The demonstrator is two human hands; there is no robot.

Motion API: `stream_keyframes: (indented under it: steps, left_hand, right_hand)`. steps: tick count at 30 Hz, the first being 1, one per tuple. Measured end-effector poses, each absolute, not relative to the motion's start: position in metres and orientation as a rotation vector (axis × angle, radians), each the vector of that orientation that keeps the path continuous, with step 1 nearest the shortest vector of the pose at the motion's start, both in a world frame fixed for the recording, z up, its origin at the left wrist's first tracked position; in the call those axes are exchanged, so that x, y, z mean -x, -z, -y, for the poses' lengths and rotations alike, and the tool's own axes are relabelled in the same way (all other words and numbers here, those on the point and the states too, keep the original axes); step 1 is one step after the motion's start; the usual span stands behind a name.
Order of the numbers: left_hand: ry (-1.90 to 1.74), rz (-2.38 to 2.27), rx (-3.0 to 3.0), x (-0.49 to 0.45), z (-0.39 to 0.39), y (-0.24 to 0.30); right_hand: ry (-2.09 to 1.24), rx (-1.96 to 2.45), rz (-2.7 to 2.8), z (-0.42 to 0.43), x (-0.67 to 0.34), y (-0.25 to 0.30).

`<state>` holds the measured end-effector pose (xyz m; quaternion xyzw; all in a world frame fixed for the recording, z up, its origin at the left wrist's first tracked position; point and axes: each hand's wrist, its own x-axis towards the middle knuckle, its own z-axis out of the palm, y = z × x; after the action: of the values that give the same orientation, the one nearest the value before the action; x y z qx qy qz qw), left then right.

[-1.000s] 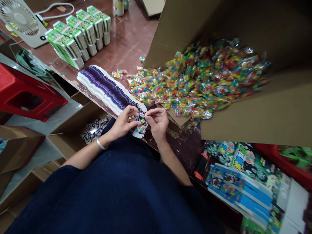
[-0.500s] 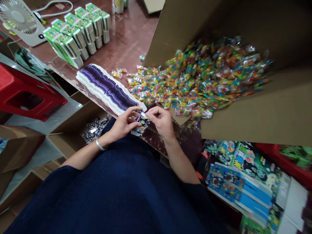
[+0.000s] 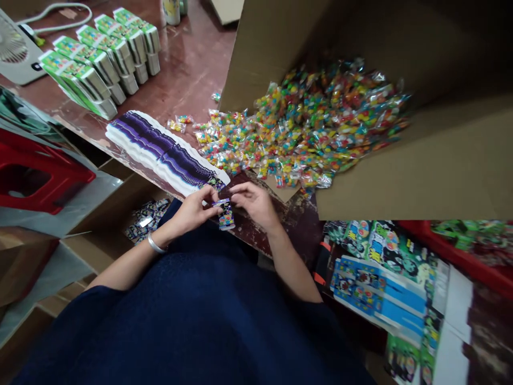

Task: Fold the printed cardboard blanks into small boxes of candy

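Note:
Between thumb and fingers, my left hand (image 3: 196, 210) pinches a small printed candy box (image 3: 226, 215), purple and black with colourful pictures. My right hand (image 3: 253, 203) is just right of the box, its fingers loosely curved and apart, with nothing visible in them. Just beyond my hands, a long fanned row of flat purple-and-white cartons (image 3: 160, 149) lies along the table edge. A big heap of clear candy packets (image 3: 296, 128) with multicoloured sweets spills from a cardboard box (image 3: 380, 187) toward the row.
Bundled green cartons (image 3: 104, 59) stand at the back left beside a white fan (image 3: 16, 48). Below the table edge, an open cardboard box holds small filled boxes (image 3: 146, 220). A red stool (image 3: 40, 176) is at left; printed blue cartons (image 3: 377, 294) lie at right.
My right hand has come away from the small box and its fingers have opened. The box's top now looks folded down, and my left hand still holds it. The whole view has shifted slightly.

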<state>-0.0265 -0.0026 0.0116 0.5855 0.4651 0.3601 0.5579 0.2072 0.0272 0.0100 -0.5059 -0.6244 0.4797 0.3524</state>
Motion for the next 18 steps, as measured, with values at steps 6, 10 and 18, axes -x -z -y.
stream_keyframes:
  steps: [6,10,18]
  left_hand:
    - [-0.829,-1.083,-1.202,0.037,-0.003,-0.003]
    - [-0.757,-0.976,-1.208,0.035,-0.005,0.0]
    - [-0.778,-1.001,-1.252,0.029,0.0,0.004]
  right_hand:
    - [-0.209,2.111,1.777,-0.064,-0.284,0.005]
    - [-0.168,2.178,1.924,-0.068,-0.291,0.018]
    - [-0.665,1.646,1.529,-0.059,-0.268,0.003]
